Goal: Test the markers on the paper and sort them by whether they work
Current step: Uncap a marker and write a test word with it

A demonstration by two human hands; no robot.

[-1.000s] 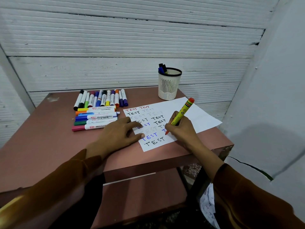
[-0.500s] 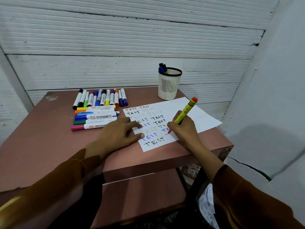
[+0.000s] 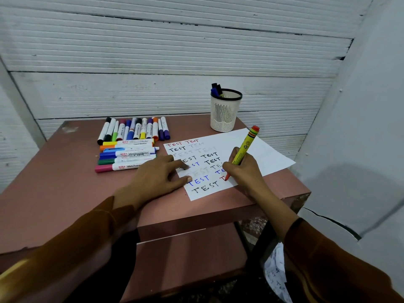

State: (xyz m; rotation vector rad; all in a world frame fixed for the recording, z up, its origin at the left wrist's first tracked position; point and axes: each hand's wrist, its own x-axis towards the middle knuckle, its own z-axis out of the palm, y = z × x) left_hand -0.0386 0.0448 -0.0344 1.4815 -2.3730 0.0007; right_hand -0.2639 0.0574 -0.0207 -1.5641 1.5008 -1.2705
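A white paper (image 3: 258, 147) lies on the pink table (image 3: 65, 182), covered with rows of the word TEST in red, black, blue and faint ink. My right hand (image 3: 244, 171) grips a yellow marker (image 3: 243, 148) with a red end, its red tip touching the paper beside a fresh red T. My left hand (image 3: 157, 178) rests flat on the paper's left edge, fingers spread. Left of the paper lie several capped markers (image 3: 129, 154) in two groups, one row standing away from me, one stacked sideways.
A white slotted pen cup (image 3: 225, 114) with dark markers in it stands at the table's back right. A lower shelf (image 3: 185, 254) sits under the tabletop. Crumpled written paper (image 3: 276, 274) lies on the floor at right. Walls close in behind and right.
My right hand has shifted slightly down the paper with the yellow marker, and a red T now shows at its tip. The left hand has stayed in place.
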